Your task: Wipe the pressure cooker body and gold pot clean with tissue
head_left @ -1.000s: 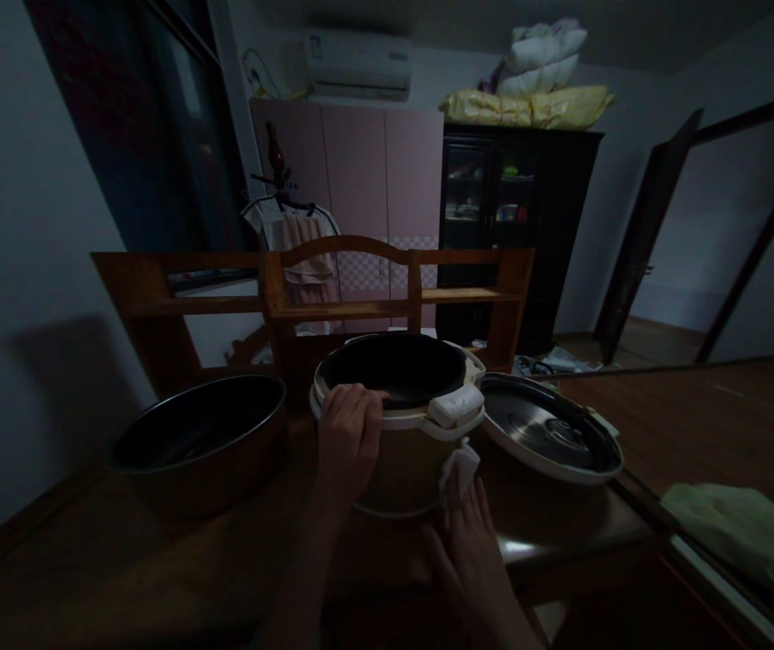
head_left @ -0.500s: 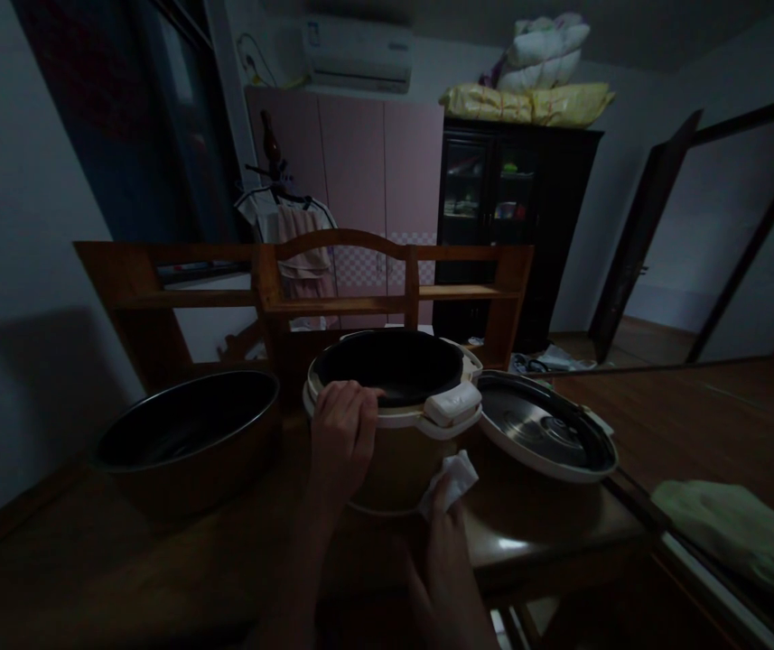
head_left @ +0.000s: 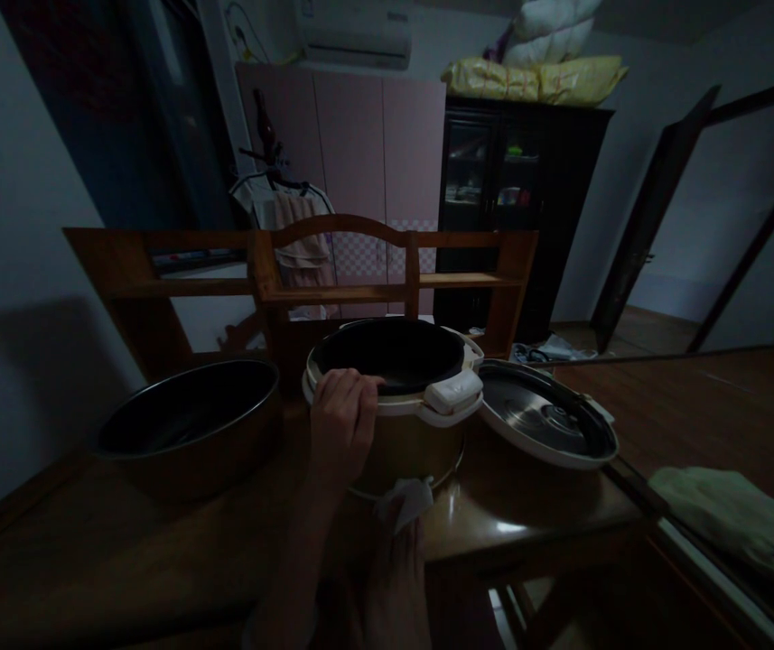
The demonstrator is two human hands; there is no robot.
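Observation:
In the middle of the desk stands a cooker body (head_left: 414,442), round, with a white rim, a white handle and a dark opening. My left hand (head_left: 344,420) is closed over its near rim on the left, fingers hooked inside. Low at the cooker's front, my right hand (head_left: 396,560) holds a crumpled white tissue (head_left: 408,502) against or close to the base. To the left sits a dark inner pot (head_left: 190,451), its mouth facing up. A round lid (head_left: 549,420) lies to the right, metal underside up.
The wooden desk (head_left: 508,515) carries a low shelf rack (head_left: 339,293) at its back. A pale green cloth (head_left: 732,506) lies at the right. Beyond are a pink wardrobe (head_left: 352,135) and a black cabinet (head_left: 528,199).
My right hand has moved the tissue left and down, from the cooker's right side to the front of its base. My left hand keeps its hold on the rim. The view has tilted slightly downward.

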